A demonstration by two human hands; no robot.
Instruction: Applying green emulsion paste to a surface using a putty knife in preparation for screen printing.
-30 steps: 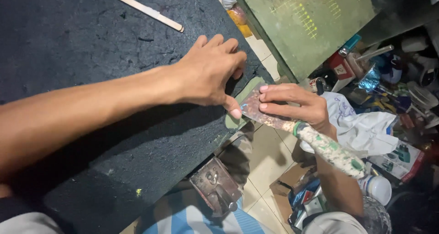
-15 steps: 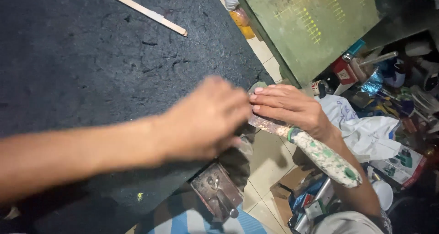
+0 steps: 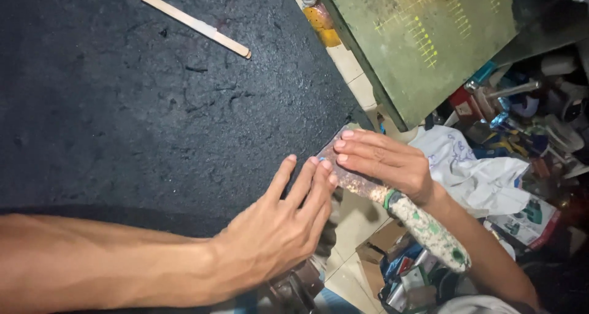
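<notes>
A big dark rough slab (image 3: 153, 105) fills the left of the head view. My right hand (image 3: 383, 163) grips a scraper (image 3: 392, 200) with a paint-stained handle; its flat blade lies against the slab's right edge, fingers pressing on the blade. My left hand (image 3: 285, 225) rests flat on the slab beside the blade, fingers stretched out and touching the blade's near side. It holds nothing.
A flat wooden stick (image 3: 195, 24) lies on the slab at the top. A green board (image 3: 429, 38) leans at upper right. White cloth (image 3: 472, 166), cans and tools clutter the floor at right. Tiled floor (image 3: 353, 228) shows below the slab's edge.
My left hand has slid down along the slab's edge and opened flat beside the blade. The right hand and scraper stayed near the same edge.
</notes>
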